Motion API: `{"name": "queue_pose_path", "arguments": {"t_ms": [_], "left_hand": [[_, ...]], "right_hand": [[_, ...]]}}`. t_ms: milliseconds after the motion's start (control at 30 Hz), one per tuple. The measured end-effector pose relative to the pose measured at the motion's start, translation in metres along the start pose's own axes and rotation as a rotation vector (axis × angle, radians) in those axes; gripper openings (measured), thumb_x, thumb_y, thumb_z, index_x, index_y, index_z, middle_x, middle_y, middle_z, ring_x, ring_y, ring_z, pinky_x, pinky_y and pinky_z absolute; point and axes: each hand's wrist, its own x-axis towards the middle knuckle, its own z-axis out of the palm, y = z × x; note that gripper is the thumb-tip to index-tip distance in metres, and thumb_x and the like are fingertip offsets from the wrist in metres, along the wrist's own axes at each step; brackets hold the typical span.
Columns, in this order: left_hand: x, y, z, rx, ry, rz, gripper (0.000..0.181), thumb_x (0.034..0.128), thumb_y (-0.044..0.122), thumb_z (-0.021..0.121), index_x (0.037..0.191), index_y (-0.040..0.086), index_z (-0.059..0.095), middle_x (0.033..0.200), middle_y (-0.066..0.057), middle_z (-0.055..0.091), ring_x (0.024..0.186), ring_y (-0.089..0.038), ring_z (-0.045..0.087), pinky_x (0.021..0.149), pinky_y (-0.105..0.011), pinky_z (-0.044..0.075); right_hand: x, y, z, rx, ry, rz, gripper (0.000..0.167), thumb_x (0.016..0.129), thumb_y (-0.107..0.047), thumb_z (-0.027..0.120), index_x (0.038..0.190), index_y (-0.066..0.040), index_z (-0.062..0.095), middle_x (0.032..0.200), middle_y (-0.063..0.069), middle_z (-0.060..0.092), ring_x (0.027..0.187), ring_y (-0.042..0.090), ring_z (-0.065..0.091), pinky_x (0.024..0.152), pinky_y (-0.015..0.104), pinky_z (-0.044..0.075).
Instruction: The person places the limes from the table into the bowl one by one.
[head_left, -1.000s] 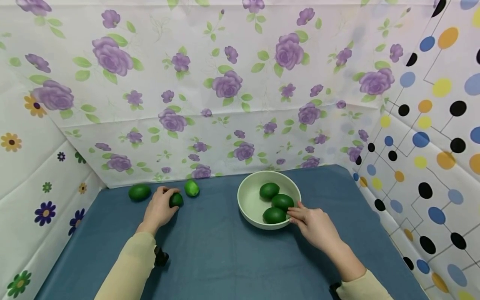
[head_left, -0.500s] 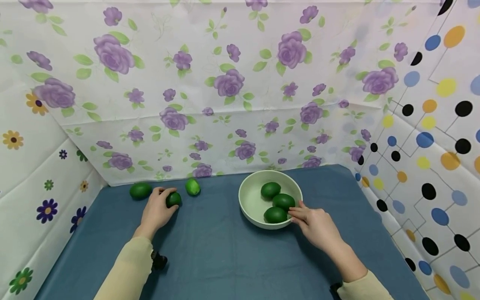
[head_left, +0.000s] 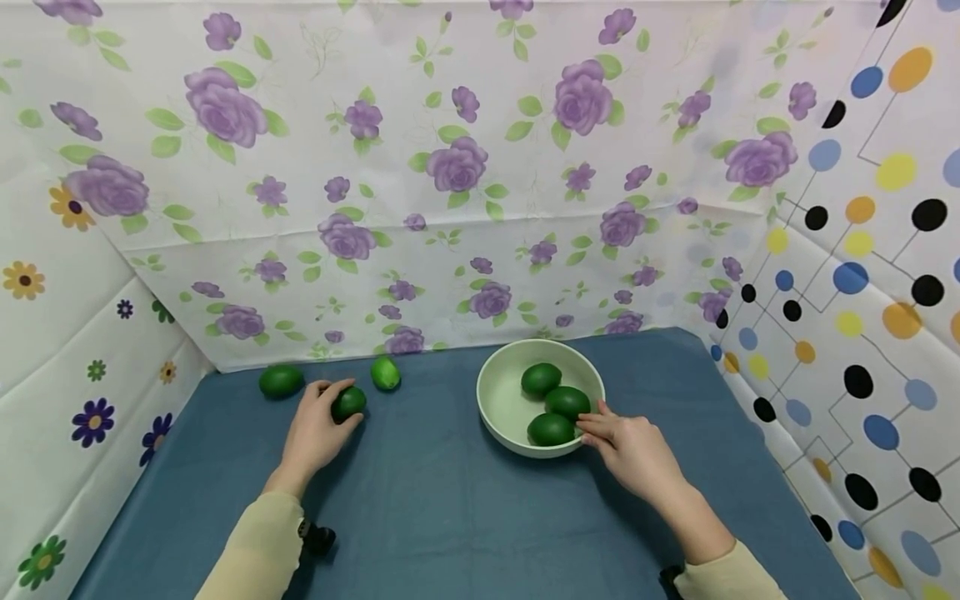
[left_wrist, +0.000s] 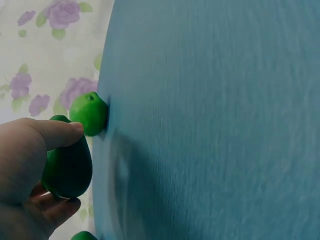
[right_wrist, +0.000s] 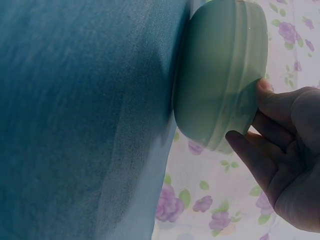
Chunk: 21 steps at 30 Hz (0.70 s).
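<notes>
My left hand (head_left: pixel 315 431) grips a dark green avocado (left_wrist: pixel 69 165) between thumb and fingers. The fruit hangs just above the blue cloth, over a shadow. Beyond it sits a bright green lime (head_left: pixel 386 374), and another dark green avocado (head_left: pixel 281 382) lies to its left, near the back edge. My right hand (head_left: pixel 633 457) pinches the near right rim of a pale green bowl (head_left: pixel 495 417), as the right wrist view also shows. In the bowl lie three dark green avocados (head_left: pixel 551 430), one close to my right fingertips.
Blue cloth (head_left: pixel 450 517) covers the table. A floral sheet (head_left: pixel 450 275) rises along its back edge. Patterned sheets wall the left and right sides, the right one dotted (head_left: pixel 855 333). A dark band device (head_left: pixel 318 540) sits at my left wrist.
My left hand with the avocado shifts slightly left, then a little back to the right and nearer me. The right hand and bowl stay in place.
</notes>
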Motion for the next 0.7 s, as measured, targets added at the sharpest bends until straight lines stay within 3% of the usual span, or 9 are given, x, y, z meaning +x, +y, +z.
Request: {"name": "queue_pose_path", "arguments": {"t_ms": [700], "left_hand": [[-0.016, 0.033, 0.016, -0.138, 0.056, 0.056, 0.067, 0.0967, 0.020, 0.084, 0.152, 0.003, 0.051, 0.150, -0.025, 0.047, 0.128, -0.045, 0.056, 0.101, -0.063, 0.049]], "right_hand": [[-0.001, 0.000, 0.000, -0.009, -0.005, 0.013, 0.030, 0.096, -0.015, 0.082, 0.126, -0.009, 0.081, 0.125, 0.007, 0.077, 0.117, 0.034, 0.073, 0.079, 0.050, 0.063]]}}
